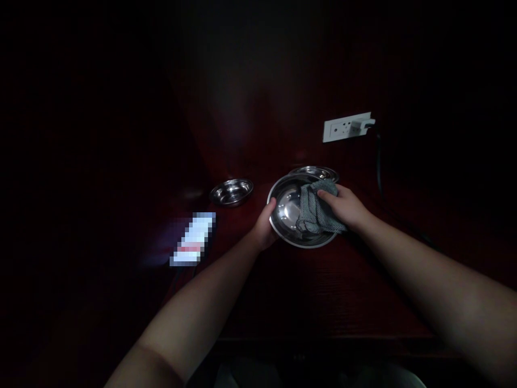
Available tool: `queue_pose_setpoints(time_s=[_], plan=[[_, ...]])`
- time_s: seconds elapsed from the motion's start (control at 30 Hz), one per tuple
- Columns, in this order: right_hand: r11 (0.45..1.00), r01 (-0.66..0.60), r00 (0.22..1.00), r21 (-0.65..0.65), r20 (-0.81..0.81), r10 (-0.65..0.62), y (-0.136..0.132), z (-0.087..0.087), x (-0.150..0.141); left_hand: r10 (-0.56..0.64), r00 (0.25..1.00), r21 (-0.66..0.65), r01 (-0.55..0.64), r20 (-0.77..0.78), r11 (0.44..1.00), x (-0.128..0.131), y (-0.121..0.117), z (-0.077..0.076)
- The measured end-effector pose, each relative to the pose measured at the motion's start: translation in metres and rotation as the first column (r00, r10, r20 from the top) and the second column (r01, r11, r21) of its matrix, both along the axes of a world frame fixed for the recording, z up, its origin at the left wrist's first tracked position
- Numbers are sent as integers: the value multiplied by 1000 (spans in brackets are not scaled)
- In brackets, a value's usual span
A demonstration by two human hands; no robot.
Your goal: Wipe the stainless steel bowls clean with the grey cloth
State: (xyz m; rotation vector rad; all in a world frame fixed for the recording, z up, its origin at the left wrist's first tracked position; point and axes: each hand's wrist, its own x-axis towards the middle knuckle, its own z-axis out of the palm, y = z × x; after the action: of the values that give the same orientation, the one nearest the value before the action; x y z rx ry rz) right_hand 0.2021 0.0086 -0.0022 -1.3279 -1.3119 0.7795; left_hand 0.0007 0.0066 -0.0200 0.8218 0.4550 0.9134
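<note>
A shiny steel bowl (pixel 287 207) is tilted toward me above the dark red table. My left hand (pixel 265 229) grips its left rim, thumb over the edge and the other fingers mostly hidden behind. A grey-green cloth (pixel 313 210) lies bunched against the inside and right rim of the bowl. Closed on that cloth is my right hand (pixel 343 206), its thumb on top; the remaining fingers are covered by the cloth.
Behind the held bowl sits another steel dish (pixel 319 172), partly hidden. A smaller steel bowl (pixel 231 192) stands to the left. Nearer me is a lit, pixelated screen (pixel 194 240). A wall socket (pixel 339 128) holds a plug with a hanging black cable (pixel 378 161).
</note>
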Motion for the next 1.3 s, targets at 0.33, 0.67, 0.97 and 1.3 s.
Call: queue_pose_setpoints(time_s=[0.33,0.67,0.97,1.3], plan=[[1000,-11,1000,-20,-7,11,-5,4,-3,-11,1000,17,11,-4,1000,-1,1,1],[996,-37,997,-82,70,43,-9,9,-2,-142,990,53,143,-26,988,-10,3,-3],[991,-38,973,-125,222,65,-12,14,-3,-172,983,67,176,-64,982,-13,2,-3],[991,-43,969,-128,235,73,-10,13,-1,-203,978,77,207,-56,975,-13,1,-2]])
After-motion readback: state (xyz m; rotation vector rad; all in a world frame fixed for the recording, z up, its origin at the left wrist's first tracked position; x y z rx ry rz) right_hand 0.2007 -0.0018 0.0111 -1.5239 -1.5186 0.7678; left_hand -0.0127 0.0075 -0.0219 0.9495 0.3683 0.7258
